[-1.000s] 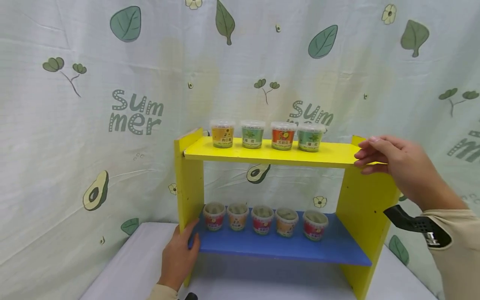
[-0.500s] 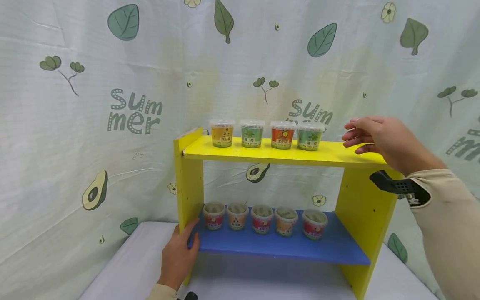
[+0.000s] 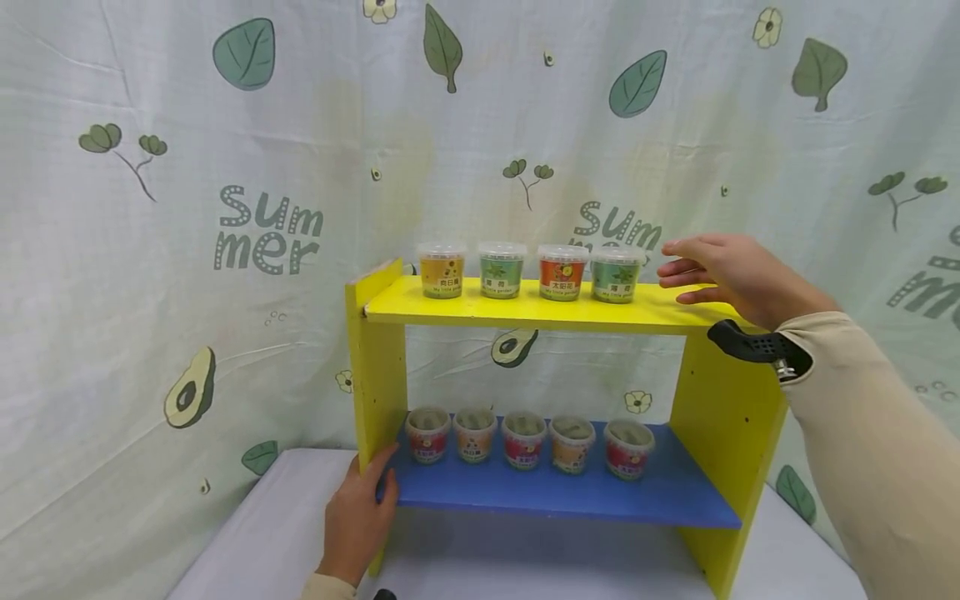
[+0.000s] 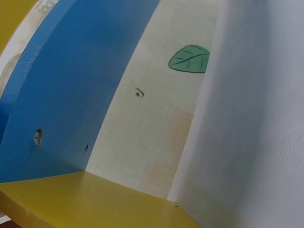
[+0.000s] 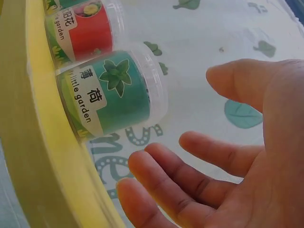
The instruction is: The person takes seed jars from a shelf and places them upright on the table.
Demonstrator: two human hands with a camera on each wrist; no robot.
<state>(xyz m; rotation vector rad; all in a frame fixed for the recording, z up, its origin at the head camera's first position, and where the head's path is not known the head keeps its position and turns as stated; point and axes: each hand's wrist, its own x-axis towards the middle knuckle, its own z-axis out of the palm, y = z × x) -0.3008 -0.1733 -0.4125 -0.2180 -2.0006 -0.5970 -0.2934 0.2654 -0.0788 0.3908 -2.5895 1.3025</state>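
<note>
My left hand (image 3: 356, 512) grips the front edge of the yellow left side panel (image 3: 378, 375) of a two-tier shelf, beside the blue lower board (image 3: 540, 493). My right hand (image 3: 727, 279) hovers above the right end of the yellow upper board (image 3: 517, 312), thumb and fingers apart and nothing between them. Just left of its fingertips stands a lidded green planting cup (image 3: 617, 279) with a mint leaf label. In the right wrist view, that green cup (image 5: 107, 95) faces the spread fingers (image 5: 166, 194). The left wrist view misses the left hand.
An orange-red cup (image 3: 562, 277), another green cup (image 3: 501, 275) and a yellow cup (image 3: 442, 275) share the top board. Several red and peach cups (image 3: 474, 437) line the lower board. Behind the shelf hangs a leaf-print cloth (image 3: 285, 150); a white table (image 3: 255, 525) lies below.
My right hand has moved left and slightly up from the shelf's right end toward the nearest green cup. The left hand stays on the side panel, and the cups have not moved.
</note>
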